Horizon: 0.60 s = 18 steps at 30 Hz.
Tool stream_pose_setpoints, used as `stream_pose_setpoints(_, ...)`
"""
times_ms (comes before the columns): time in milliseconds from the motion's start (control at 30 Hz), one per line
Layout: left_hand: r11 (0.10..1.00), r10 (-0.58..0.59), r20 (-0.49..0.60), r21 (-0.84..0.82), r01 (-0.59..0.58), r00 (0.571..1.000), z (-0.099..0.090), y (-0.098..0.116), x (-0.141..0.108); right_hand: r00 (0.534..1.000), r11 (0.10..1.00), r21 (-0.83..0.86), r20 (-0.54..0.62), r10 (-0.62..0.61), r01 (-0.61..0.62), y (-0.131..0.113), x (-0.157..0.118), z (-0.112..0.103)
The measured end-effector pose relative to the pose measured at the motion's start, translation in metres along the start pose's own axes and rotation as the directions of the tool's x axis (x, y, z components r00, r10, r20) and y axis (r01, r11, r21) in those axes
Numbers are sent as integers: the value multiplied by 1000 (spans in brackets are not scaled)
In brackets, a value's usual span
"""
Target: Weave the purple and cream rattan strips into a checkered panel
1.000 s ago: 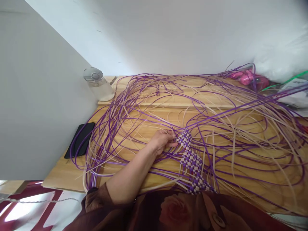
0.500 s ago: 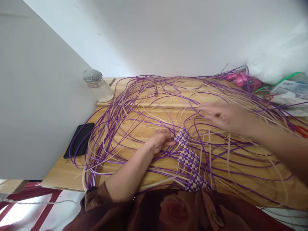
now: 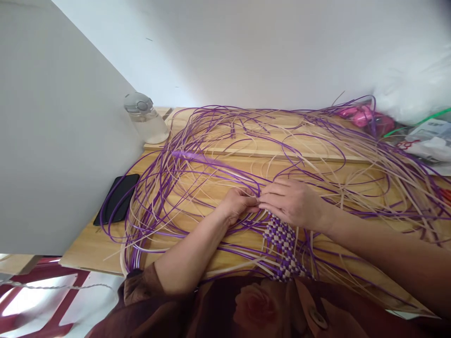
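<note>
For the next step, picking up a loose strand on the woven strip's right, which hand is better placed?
Probably the right hand: its forearm already lies over the loose strands on that side. The left hand is across the woven strip, seemingly pinching near its left edge.

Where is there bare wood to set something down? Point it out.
The light wooden table's front left corner, between the flat black phone and the near edge, left of the purple and beige strands, looks bare. Strands crowd the right side, left hand and right hand.
</note>
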<state>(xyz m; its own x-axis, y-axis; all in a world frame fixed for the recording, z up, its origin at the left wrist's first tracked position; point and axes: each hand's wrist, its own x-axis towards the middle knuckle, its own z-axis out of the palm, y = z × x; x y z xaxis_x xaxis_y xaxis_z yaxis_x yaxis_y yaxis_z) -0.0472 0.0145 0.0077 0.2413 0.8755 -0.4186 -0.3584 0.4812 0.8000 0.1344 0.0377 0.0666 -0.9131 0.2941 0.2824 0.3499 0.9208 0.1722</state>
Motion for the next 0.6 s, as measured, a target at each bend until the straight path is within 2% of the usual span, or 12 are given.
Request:
stream_pose_setpoints(67, 1000, 2, 15, 9, -2, 1000, 0, 1, 0, 1000, 998, -57, 29, 8, -6, -2, 1, 2)
stream_pose_setpoints(133, 1000, -8, 14, 0, 8, 1000, 1, 2, -1, 996, 987, -145, 58, 71, -62, 1, 1, 1)
stream_pose_setpoints(300, 1000, -24, -22, 6, 24, 999, 3, 3, -2, 971, 939, -276, 57, 231, -207, 5, -3, -14)
stream_pose_setpoints(333, 1000, -25, -25, 14, 25, 999, 3, 3, -2, 964, 944, -239, 83, 252, -226, 2, -3, -18)
stream_pose_setpoints(400, 999, -24, -20, 26, 25, 999, 3, 3, -2, 945, 957, -26, 156, 289, -288, -5, -2, -23)
stream_pose_setpoints(433, 999, -20, -10, 28, 20, 1000, 3, 3, -2, 931, 932, 121, 181, 318, -342, -8, -1, -24)
stream_pose_setpoints(500, 1000, -11, 25, 18, 10, 1000, 1, 3, -3, 888, 811, 361, 183, 422, -460, -10, 2, -22)
stream_pose_setpoints(567, 1000, -10, 54, -1, 10, 999, 0, 3, -3, 821, 714, 431, 128, 556, -551, -8, 5, -18)
stream_pose_setpoints(600, 1000, -11, 58, -10, 12, 998, 0, 3, -3, 799, 709, 408, 98, 593, -576, -6, 6, -15)
